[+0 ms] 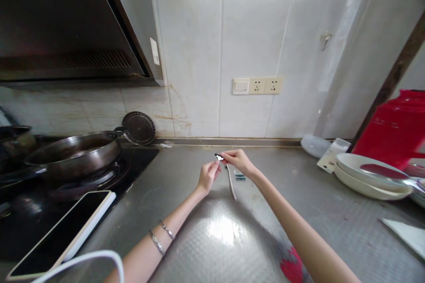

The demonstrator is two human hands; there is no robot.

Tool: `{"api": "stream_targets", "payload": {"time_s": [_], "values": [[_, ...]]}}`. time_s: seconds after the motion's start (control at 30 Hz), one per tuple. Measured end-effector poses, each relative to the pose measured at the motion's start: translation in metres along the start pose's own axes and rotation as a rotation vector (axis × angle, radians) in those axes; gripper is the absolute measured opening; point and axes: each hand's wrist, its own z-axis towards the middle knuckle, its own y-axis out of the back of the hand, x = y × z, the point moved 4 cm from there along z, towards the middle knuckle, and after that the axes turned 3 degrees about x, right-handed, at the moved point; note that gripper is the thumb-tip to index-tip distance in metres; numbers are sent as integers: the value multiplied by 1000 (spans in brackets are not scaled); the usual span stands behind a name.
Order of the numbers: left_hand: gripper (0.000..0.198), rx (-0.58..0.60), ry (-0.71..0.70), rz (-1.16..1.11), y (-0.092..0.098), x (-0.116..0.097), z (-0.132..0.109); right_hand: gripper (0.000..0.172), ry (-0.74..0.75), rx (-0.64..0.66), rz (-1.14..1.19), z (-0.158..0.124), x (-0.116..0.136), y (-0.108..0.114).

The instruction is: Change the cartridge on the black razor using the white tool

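Note:
My left hand (207, 177) and my right hand (240, 162) meet over the metal counter, both with fingers pinched. Between their fingertips is a small black-and-white piece (218, 157), too small to tell its kind. The right fingers grip its dark end, and the left fingertips close on its pale lower part. Just below the right hand, a thin grey cord-like strip (231, 185) runs down toward the counter; its upper end is partly hidden by the fingers. Beside it lies a small clear packet (239, 176) with dark teal contents.
At left, a steel pan (78, 154) sits on the black stove (146, 159), with a phone (63, 234) on a white block in front. White bowls (368, 181), a white box (333, 154) and a red thermos (392, 128) stand at right. Sockets (257, 86) are on the wall.

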Motion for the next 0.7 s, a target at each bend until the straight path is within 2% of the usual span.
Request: {"api": "stream_targets", "payload": {"time_s": [0.13, 0.37, 0.53, 0.7], "values": [[49, -27, -17, 8, 0, -1, -2, 45, 49, 62, -88, -1, 5, 3], [49, 7, 19, -42, -3, 4, -2, 44, 131, 142, -239, -3, 11, 8], [48, 14, 35, -55, -6, 6, -4, 46, 182, 132, -334, -5, 15, 9], [47, -14, 16, -52, -5, 5, -5, 45, 173, 84, -318, -8, 16, 9]]}}
